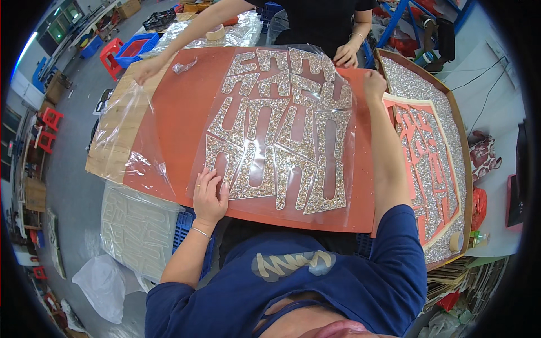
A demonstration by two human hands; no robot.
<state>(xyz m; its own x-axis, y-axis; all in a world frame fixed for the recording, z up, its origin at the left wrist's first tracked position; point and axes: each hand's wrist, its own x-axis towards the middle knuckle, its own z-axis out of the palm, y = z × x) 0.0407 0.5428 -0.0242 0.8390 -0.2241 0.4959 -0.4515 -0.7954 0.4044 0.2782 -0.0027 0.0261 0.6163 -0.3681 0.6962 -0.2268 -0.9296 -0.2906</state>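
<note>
Across red sheet [174,112], apparently positioning glittery pattern [264,112]: steadying with left hand [209,198], fingers extended; curling right hand [375,86] at far corner, grip unclear; probably calls for keeping everything flat.

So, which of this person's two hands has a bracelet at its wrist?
The left hand, near the lower edge of the red sheet: a pale bracelet circles its wrist. The right hand, at the upper right, shows none.

- Film [141,160]: clear, glossy plastic
- Pieces [269,110]: rough, sparkling glitter
- Sheet [177,118]: smooth, mostly matt
- Board [125,87]: pale grained wood
- Shirt [355,265]: matt cloth
- Bag [101,287]: crinkled plastic
</note>
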